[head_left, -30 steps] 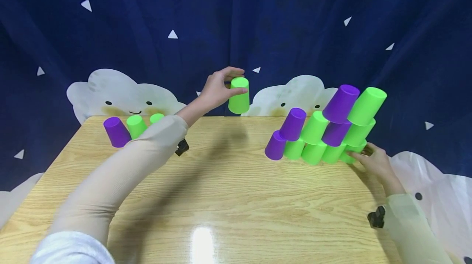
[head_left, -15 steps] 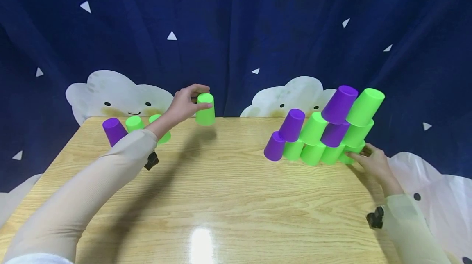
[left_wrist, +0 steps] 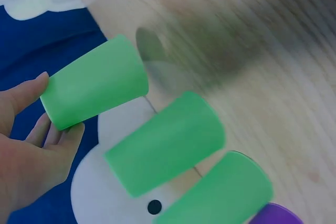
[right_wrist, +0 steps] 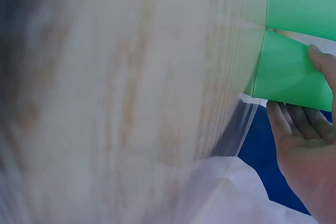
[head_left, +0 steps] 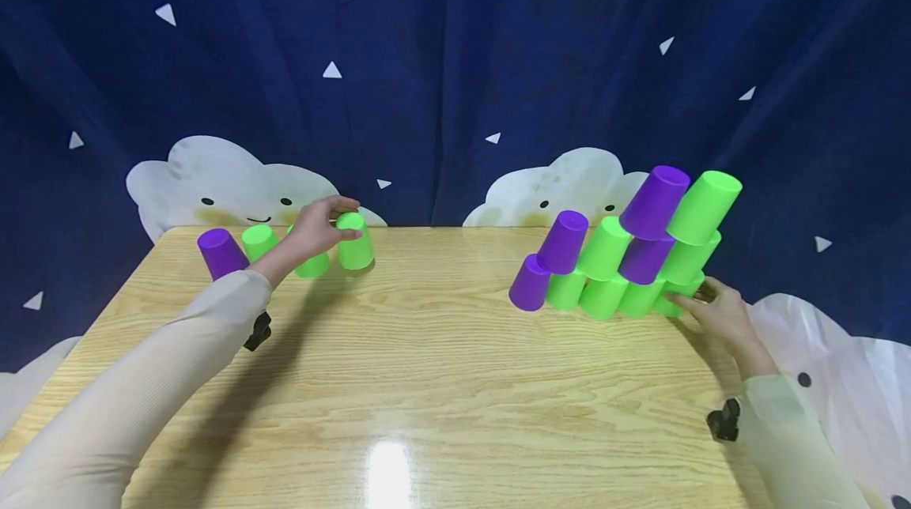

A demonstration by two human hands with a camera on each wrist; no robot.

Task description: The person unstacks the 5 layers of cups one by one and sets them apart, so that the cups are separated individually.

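Note:
My left hand (head_left: 313, 231) pinches an upside-down green cup (head_left: 354, 246) near its base, thumb on one side and fingers on the other. In the left wrist view a shadow lies beside this cup's rim, so it seems just above the wooden table. Left of it stand another green cup (head_left: 311, 266), partly behind the hand, a further green cup (head_left: 259, 240) and a purple cup (head_left: 222, 254). At the right, my right hand (head_left: 724, 321) holds the bottom-right green cup (right_wrist: 291, 72) of a stack, thumb and fingers on opposite sides.
The stack has three tiers of upside-down cups, including a purple cup (head_left: 530, 284) at its lower left and a purple cup (head_left: 655, 203) and green cup (head_left: 706, 207) on top. A dark blue curtain (head_left: 398, 82) hangs behind the table (head_left: 455, 382).
My left hand has carried the green cup leftward and down, from above the table's middle to beside the left row. My right hand stays on the stack's corner cup.

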